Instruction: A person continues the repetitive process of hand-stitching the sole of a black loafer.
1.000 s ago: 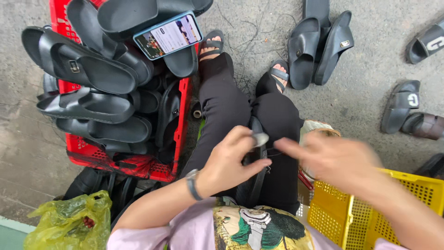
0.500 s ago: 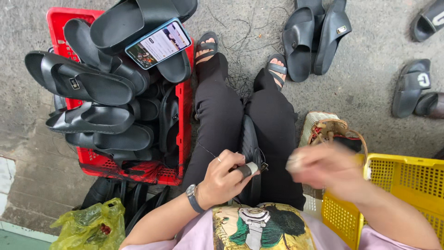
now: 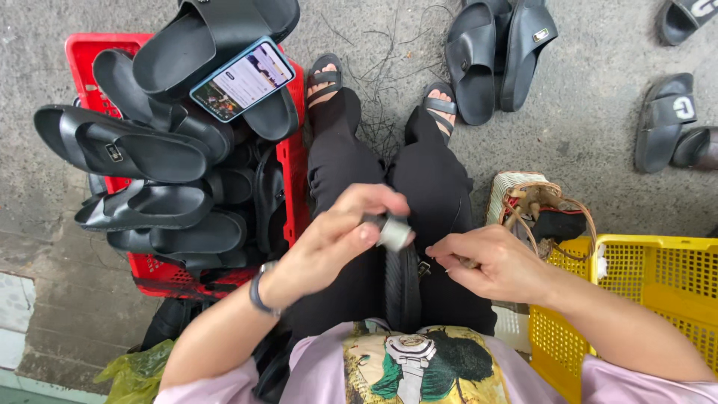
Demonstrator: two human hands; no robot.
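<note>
Over on the left, the red crate [image 3: 288,168] is stacked way past its rim with black slide sandals [image 3: 142,146], and a phone [image 3: 241,78] with its screen lit sits on top of the heap. A yellow-green plastic bag [image 3: 134,372] lies below it.

Mid-frame, the left hand [image 3: 329,239] is curled around a small grey spool-like piece [image 3: 393,230], held right above a black sandal strap [image 3: 404,288] resting in the lap. The right hand [image 3: 497,263] pinches narrow on something thin, can't tell exactly what. Honestly I'd keep that strap pinned between the knees and both hands close together so nothing twists.

On the right, a little woven basket [image 3: 516,187] holds dark bits, and the yellow crate [image 3: 658,273] looks mostly hollow from here.
</note>
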